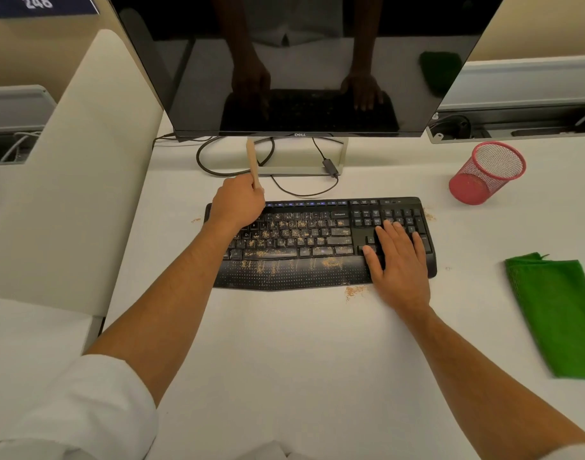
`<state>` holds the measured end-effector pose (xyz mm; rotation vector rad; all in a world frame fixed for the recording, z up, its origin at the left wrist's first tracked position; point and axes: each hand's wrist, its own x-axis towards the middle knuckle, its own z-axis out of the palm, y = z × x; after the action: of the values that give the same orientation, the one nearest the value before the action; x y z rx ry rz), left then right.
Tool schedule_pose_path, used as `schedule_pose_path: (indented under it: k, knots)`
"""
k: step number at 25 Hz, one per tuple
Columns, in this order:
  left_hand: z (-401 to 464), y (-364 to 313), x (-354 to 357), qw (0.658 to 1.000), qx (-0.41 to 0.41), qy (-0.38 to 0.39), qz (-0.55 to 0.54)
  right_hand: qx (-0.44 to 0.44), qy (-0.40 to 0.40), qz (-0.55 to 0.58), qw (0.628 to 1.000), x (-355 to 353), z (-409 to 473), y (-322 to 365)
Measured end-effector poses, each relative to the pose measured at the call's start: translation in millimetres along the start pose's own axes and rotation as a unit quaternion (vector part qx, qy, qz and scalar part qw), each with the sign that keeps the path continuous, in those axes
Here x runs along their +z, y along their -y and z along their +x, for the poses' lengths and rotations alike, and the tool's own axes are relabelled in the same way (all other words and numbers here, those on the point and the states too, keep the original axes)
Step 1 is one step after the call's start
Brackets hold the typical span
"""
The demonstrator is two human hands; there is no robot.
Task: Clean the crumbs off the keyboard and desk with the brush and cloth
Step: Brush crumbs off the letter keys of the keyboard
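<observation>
Black keyboard (317, 240): desk (284, 360) centre, crumbs (284, 232) across keys.
Left hand (238, 207): fingers curled round wooden brush (253, 164) handle, keyboard's 10 o'clock corner.
Right hand (397, 260): fingers straight, flat on keyboard's 3 o'clock end.
Green cloth (556, 313): 4 o'clock of keyboard, well apart.

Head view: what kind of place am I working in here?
Most likely an office workstation: a Dell monitor and black keyboard on a white desk, a padded divider on the left, and a numbered sign above.
</observation>
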<state>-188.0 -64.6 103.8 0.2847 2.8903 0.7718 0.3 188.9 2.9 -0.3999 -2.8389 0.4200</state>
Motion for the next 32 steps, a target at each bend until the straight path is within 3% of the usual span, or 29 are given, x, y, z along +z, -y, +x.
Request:
schedule_pose_path:
  k: [2, 6, 8, 11, 13, 16, 20, 22, 25, 27, 29, 32]
  knots:
    - [-4, 2, 5, 0.999, -0.008, 0.032, 0.040, 0.000, 0.000, 0.006, 1.000, 0, 0, 0]
    - [2, 0, -3, 0.980, -0.067, 0.184, 0.026, -0.004, -0.009, 0.003, 1.000, 1, 0, -1]
    - [3, -2, -5, 0.987, -0.057, 0.148, 0.010, -0.005, -0.008, 0.006, 1.000, 1, 1, -1]
    - [-2, -5, 1, 1.000, -0.019, 0.020, -0.004, -0.006, -0.010, 0.000, 1.000, 1, 0, 0]
    - [-4, -4, 8, 1.000, -0.010, -0.007, -0.026, -0.007, -0.011, 0.001, 1.000, 1, 0, -2]
    - [-3, 0, 14, 0.999, -0.021, 0.040, 0.021, -0.007, -0.009, 0.000, 1.000, 2, 0, -2]
    - [8, -4, -4, 0.979, -0.071, 0.190, 0.036, -0.008, -0.012, 0.002, 1.000, 3, 0, -2]
    - [8, -7, -8, 0.983, -0.069, 0.168, 0.037, -0.007, -0.014, 0.004, 1.000, 2, 0, -2]
    - [1, -10, -1, 0.999, -0.014, 0.041, 0.006, -0.006, -0.013, 0.003, 1.000, 2, -1, -2]
    - [-4, -9, 6, 1.000, 0.003, 0.010, -0.009, -0.007, -0.012, 0.004, 1.000, 3, 0, -2]
    - [-4, -7, 12, 0.999, 0.010, 0.038, 0.012, -0.008, -0.015, 0.006, 1.000, 2, 0, -2]
    - [-3, -10, 11, 0.988, 0.002, 0.145, 0.043, -0.007, -0.016, 0.006, 1.000, 3, 0, -2]
